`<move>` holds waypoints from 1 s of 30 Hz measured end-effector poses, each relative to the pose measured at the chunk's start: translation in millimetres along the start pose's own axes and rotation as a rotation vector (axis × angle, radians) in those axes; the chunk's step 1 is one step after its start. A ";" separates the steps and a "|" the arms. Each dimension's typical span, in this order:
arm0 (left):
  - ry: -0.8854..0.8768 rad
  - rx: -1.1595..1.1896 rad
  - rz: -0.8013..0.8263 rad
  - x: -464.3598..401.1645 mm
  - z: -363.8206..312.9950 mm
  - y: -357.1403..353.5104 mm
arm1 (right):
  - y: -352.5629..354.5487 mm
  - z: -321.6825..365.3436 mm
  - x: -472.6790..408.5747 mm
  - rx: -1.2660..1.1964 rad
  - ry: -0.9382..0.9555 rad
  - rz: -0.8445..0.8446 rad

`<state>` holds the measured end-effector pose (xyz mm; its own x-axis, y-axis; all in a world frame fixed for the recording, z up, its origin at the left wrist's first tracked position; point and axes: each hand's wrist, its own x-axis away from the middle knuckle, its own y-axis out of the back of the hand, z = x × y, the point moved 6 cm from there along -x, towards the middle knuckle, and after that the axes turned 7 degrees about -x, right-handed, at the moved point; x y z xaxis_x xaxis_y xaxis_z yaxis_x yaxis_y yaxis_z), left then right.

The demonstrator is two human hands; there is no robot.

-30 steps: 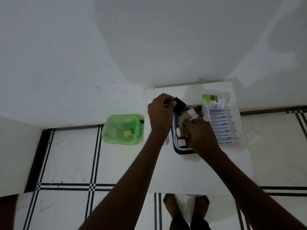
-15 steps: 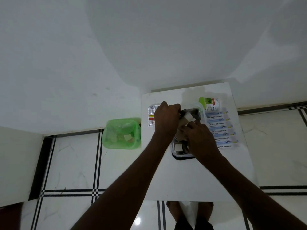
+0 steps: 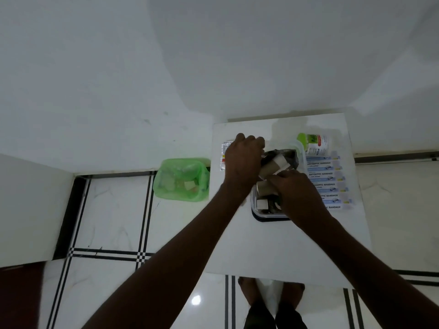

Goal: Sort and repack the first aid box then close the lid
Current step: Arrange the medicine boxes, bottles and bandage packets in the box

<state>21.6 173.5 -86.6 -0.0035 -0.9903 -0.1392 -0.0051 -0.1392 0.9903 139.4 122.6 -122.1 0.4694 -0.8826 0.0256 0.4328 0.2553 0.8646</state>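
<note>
The first aid box (image 3: 266, 216) is a clear tub on a dark base, standing on the white table (image 3: 285, 248). Inside it lie tan bandage rolls (image 3: 270, 167), small white items and a dark packet (image 3: 283, 156) at the far end. My left hand (image 3: 242, 160) grips the left edge of the dark packet and holds it down in the box. Over the box's right side, my right hand (image 3: 297, 193) has its fingers closed on a bandage roll. My hands hide the rest of the contents. I see no lid.
Right of the box lie several antiseptic bandage strips (image 3: 325, 175) in a row, with a green-capped white bottle (image 3: 314, 144) behind them. A blister pack (image 3: 223, 156) lies left of my left hand. A green-lined bin (image 3: 181, 180) stands on the floor beside the table.
My left hand has brought the dark packet down from above the box into its far end. My right hand has stayed on the rolls. The blister pack has come into sight.
</note>
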 end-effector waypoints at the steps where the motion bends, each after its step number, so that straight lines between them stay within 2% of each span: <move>1: 0.032 0.046 -0.028 1.8 6.4 2.0 | -1.4 -0.9 -0.6 0.014 -0.005 0.003; 7: 0.093 0.344 -0.040 15.9 20.9 0.7 | 8.7 -0.7 -4.3 -0.009 0.055 -0.051; 10: 0.148 0.462 -0.071 25.6 31.0 0.9 | 33.8 5.5 0.8 -0.029 0.091 -0.261; 12: 0.143 0.484 -0.110 27.0 30.4 0.3 | 58.3 -3.8 -0.4 -0.060 0.024 -0.410; 14: 0.142 0.490 -0.120 27.4 26.9 -0.9 | 75.8 -23.7 -9.5 -0.080 -0.070 -0.478; 16: 0.156 0.503 -0.131 25.2 22.4 -0.4 | 79.4 -55.6 -26.3 -0.018 -0.172 -0.400; 18: 0.171 0.533 -0.150 20.8 21.4 -0.4 | 70.3 -88.6 -46.5 0.054 -0.275 -0.189; 20: 0.155 0.556 -0.142 15.0 20.7 -1.4 | 57.6 -110.8 -62.8 0.087 -0.301 -0.010; 22: 0.142 0.567 -0.129 10.6 21.1 -4.6 | 45.2 -121.2 -75.6 0.098 -0.293 0.085; 24: 0.182 0.616 -0.132 10.5 24.7 -6.7 | 36.4 -125.7 -84.0 0.114 -0.273 0.119; 27: 0.293 0.693 -0.184 15.7 38.2 -7.9 | 43.0 -124.2 -88.7 0.117 -0.239 0.074; 30: 0.411 0.572 -0.154 33.5 59.2 -18.4 | 72.6 -115.1 -88.7 0.102 -0.250 -0.059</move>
<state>-37.6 143.1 -109.8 0.4151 -0.8969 -0.1524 -0.4984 -0.3644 0.7867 217.8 264.8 -119.4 0.2359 -0.9679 0.0861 0.3683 0.1710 0.9138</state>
